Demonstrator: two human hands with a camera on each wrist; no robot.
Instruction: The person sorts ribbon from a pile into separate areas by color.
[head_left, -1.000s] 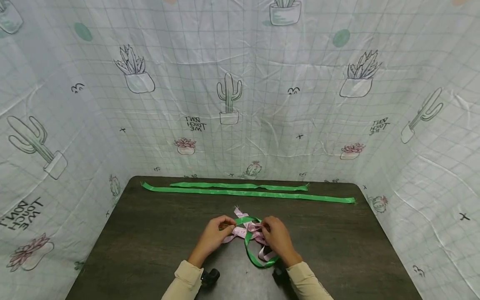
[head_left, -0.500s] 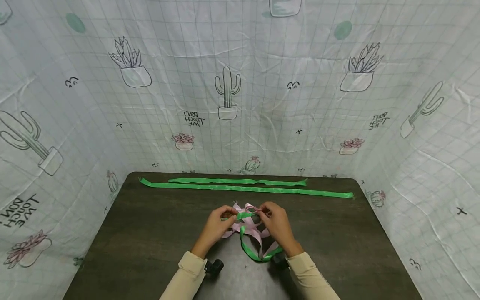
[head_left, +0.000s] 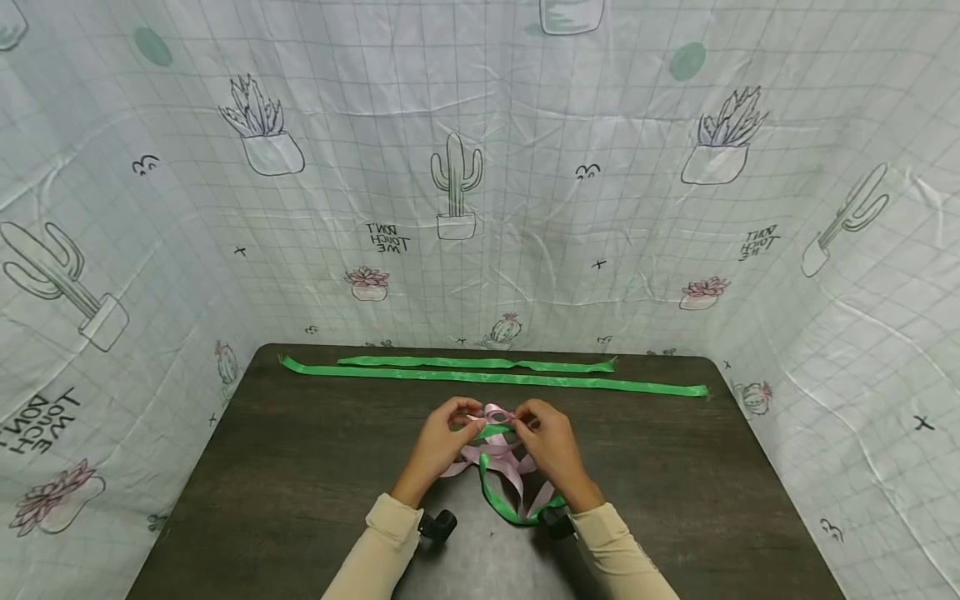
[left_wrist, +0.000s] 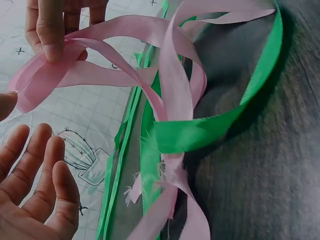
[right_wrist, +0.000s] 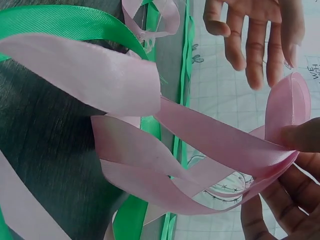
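Note:
In the head view, my right hand (head_left: 551,437) pinches a pink ribbon (right_wrist: 215,137) between thumb and fingers; the ribbon curves up into a small loop. My left hand (head_left: 442,433) is just across from it. In the left wrist view, its fingers (left_wrist: 37,165) are extended and apart, and the thumb tip is at the loop's edge. I cannot tell whether it presses the ribbon. Below both hands, more pink ribbon hangs in crossing loops, with a knot and frayed ends. A green ribbon (left_wrist: 200,132) crosses over the pink one and curves down towards the table.
Two green ribbons, a long one (head_left: 480,377) and a shorter one (head_left: 450,362), lie side by side along the back of the dark wooden table (head_left: 300,483). Behind stands a white cloth (head_left: 525,208) printed with cacti. Black cameras are on both wrists.
My left hand has moved up and right, away from the green ribbon and towards the pink loop. The pink loop has risen, and my right hand, which went up earlier, now stays nearly in place.

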